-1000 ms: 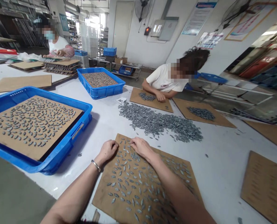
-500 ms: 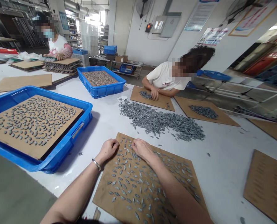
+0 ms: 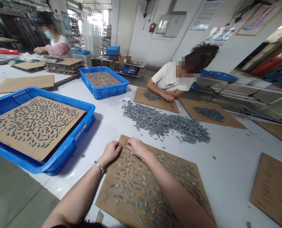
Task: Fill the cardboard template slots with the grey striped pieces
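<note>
A brown board [image 3: 105, 198] lies before me, with small grey leaf-shaped pieces [image 3: 144, 192] spread apart across it. At its far left corner my left hand [image 3: 112, 151] rests with curled fingers, and whatever they may hold is hidden. Just to the right, my right hand [image 3: 137, 148] reaches over the board's far edge, fingertips bent down among the pieces. Its fingers are closed together, and I cannot make out what is between them. A large heap of the same grey pieces [image 3: 164, 122] lies on the table beyond the board.
To the left, a blue crate [image 3: 92, 110] holds a board covered with pieces; another blue crate [image 3: 111, 91] stands farther back. Across the table a co-worker [image 3: 170, 77] leans over a board [image 3: 141, 98]. Another person [image 3: 57, 47] works at the far left. A bare board [image 3: 271, 186] lies right.
My right hand has shifted left along the far edge, closer to my left hand, which stays in place. The co-worker's hand across the table has moved right, off the small pile.
</note>
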Available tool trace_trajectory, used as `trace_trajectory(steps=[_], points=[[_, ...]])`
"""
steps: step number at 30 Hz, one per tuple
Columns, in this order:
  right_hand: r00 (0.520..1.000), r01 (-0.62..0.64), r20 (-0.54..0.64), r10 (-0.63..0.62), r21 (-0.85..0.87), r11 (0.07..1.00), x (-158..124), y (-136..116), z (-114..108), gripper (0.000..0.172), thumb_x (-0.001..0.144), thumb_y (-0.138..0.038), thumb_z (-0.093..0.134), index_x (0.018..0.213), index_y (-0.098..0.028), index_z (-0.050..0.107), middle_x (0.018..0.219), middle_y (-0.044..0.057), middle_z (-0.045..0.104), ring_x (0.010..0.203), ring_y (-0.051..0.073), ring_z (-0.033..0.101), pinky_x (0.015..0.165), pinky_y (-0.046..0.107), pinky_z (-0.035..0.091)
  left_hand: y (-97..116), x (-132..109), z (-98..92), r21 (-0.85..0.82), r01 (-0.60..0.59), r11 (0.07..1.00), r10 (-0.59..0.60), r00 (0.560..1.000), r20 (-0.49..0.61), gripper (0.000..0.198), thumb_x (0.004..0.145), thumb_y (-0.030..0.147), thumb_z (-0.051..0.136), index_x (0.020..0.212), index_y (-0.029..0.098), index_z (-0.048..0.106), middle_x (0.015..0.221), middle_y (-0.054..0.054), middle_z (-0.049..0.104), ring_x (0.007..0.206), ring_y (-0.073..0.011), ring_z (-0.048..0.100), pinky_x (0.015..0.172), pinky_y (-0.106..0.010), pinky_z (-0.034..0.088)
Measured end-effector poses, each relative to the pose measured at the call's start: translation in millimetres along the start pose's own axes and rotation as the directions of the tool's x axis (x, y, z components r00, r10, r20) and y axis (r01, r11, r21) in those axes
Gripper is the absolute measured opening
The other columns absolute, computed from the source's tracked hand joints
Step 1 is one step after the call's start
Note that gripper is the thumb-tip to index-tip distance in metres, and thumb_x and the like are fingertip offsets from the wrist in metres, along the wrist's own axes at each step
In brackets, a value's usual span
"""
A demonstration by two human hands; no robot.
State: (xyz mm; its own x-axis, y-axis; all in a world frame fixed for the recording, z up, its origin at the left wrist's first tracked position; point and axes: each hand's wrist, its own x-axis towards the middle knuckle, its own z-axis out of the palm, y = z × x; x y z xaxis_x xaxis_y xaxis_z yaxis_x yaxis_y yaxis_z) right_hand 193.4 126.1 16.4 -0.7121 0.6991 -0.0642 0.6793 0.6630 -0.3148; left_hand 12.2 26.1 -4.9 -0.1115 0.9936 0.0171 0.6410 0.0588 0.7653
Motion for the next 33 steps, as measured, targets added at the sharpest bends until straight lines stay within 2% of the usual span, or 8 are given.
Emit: trace_trajectory(steps=[3,6,9,15,20,24,27,33], points=[[0.994,-0.097,-0.052,0.096,-0.013,0.995,-14,2,-13,0.016,0.099,-0.023,0.06,0.105,-0.021,0.075,0.107,0.007,0.073,0.1,0.019,0.066,0.087,0.026,0.043,2,0,-1.4,-0.004,0.009,1.0,-0.009,1.0,0.011,0.024,0.092,0.022,0.051,0.089,0.019,0.074,0.094,-0.008,0.077,0.085,-0.0211,0.068,0.081,-0.029,0.049],[0.993,-0.118,-0.005,0.118,-0.042,0.992,-31,2,-21,0.013,0.098,-0.025,0.062,0.098,-0.021,0.074,0.102,0.007,0.073,0.097,0.02,0.066,0.083,0.026,0.042,2,1,-2.2,0.002,0.012,1.0,-0.012,1.0,0.013,0.024,0.093,0.023,0.051,0.088,0.02,0.074,0.095,-0.008,0.078,0.087,-0.0218,0.069,0.082,-0.03,0.05],[0.992,-0.108,0.063,0.113,-0.078,0.991,-42,-6,-17,0.014,0.099,-0.026,0.06,0.095,-0.021,0.073,0.102,0.008,0.073,0.095,0.02,0.067,0.079,0.027,0.041,2,0,-2.2,0.002,0.014,1.0,-0.014,1.0,0.007,0.025,0.094,0.024,0.05,0.089,0.019,0.074,0.096,-0.009,0.078,0.087,-0.0223,0.069,0.082,-0.03,0.049],[0.973,-0.215,0.058,0.222,-0.111,0.97,-43,-22,-6,0.014,0.097,-0.026,0.061,0.098,-0.019,0.074,0.105,0.011,0.075,0.096,0.023,0.069,0.076,0.029,0.041,3,0,-2.7,-0.002,0.027,1.0,-0.027,1.0,0.009,0.024,0.094,0.025,0.051,0.088,0.019,0.073,0.095,-0.009,0.078,0.086,-0.0215,0.069,0.081,-0.029,0.049],[0.963,-0.268,0.011,0.267,0.02,0.963,-49,-3,-32,0.018,0.098,-0.024,0.058,0.093,-0.02,0.076,0.103,0.008,0.076,0.094,0.02,0.069,0.076,0.026,0.042,-1,3,-1.6,0.003,0.011,1.0,-0.011,1.0,0.011,0.027,0.096,0.028,0.05,0.089,0.02,0.074,0.097,-0.008,0.078,0.089,-0.0221,0.07,0.082,-0.03,0.049],[0.942,-0.333,-0.053,0.331,-0.029,0.943,-70,17,-47,0.016,0.095,-0.021,0.06,0.092,-0.02,0.076,0.102,0.008,0.076,0.097,0.02,0.068,0.079,0.025,0.041,-5,6,-1.3,0.011,0.005,1.0,-0.005,1.0,0.005,0.028,0.096,0.031,0.049,0.09,0.02,0.074,0.099,-0.009,0.078,0.091,-0.0235,0.07,0.084,-0.032,0.05],[0.956,-0.291,0.022,0.292,-0.041,0.956,-83,19,-35,0.015,0.095,-0.022,0.061,0.092,-0.02,0.076,0.1,0.008,0.075,0.093,0.021,0.068,0.076,0.026,0.041,-4,7,-2.0,0.015,0.002,1.0,-0.002,1.0,0.006,0.029,0.095,0.033,0.049,0.091,0.02,0.074,0.1,-0.009,0.079,0.092,-0.0242,0.07,0.085,-0.033,0.05],[0.97,-0.241,-0.007,0.241,0.026,0.97,-87,20,-6,0.014,0.098,-0.023,0.061,0.1,-0.02,0.074,0.104,0.009,0.073,0.092,0.019,0.067,0.076,0.027,0.042,-2,5,-3.9,0.003,0.014,1.0,-0.014,1.0,-0.007,0.03,0.095,0.036,0.049,0.089,0.02,0.074,0.098,-0.008,0.078,0.089,-0.0238,0.071,0.083,-0.033,0.051]])
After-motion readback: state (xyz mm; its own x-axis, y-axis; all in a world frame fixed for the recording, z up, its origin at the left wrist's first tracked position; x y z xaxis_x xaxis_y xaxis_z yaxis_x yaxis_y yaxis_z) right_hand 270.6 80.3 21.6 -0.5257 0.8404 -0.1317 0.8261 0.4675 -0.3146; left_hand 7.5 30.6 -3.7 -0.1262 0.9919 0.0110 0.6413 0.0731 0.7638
